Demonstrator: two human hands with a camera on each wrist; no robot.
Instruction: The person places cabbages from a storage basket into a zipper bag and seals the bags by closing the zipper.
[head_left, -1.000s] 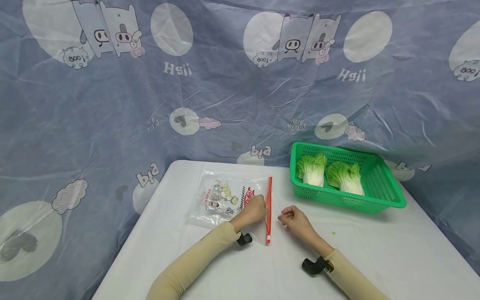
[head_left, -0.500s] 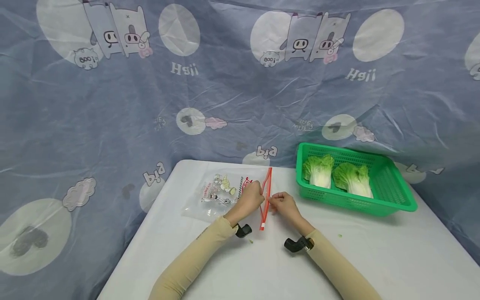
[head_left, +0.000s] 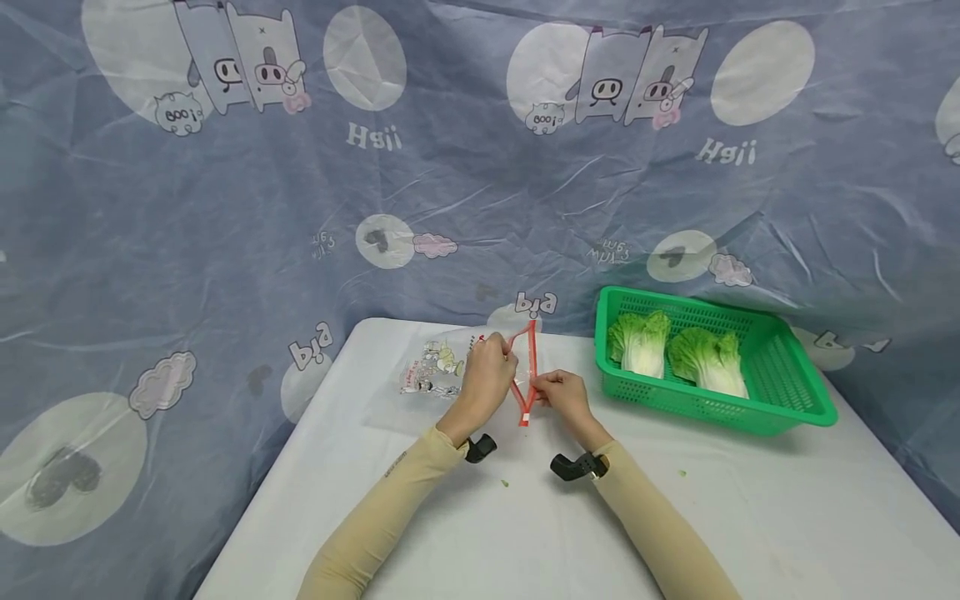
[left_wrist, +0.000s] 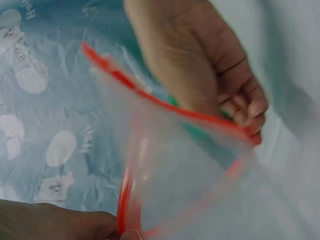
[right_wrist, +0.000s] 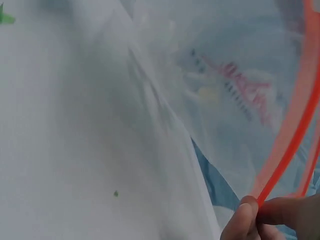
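Note:
A clear printed zip bag with a red zip edge is held up at its mouth, which gapes between the two hands. My left hand pinches one red edge of the mouth, on the left. Across from it, my right hand pinches the other red edge between thumb and fingers, as the right wrist view shows at the bag's edge. In the left wrist view the bag's mouth forms a wide opening between the left fingers and the right hand.
A green plastic basket stands at the back right, with two pieces of leafy cabbage in its left part. Small green leaf scraps lie on the white table. A patterned blue-grey cloth hangs behind the table.
My right hand has moved left and taken hold of the bag's red edge. Both hands have lifted the mouth and drawn its sides apart, moving away from me.

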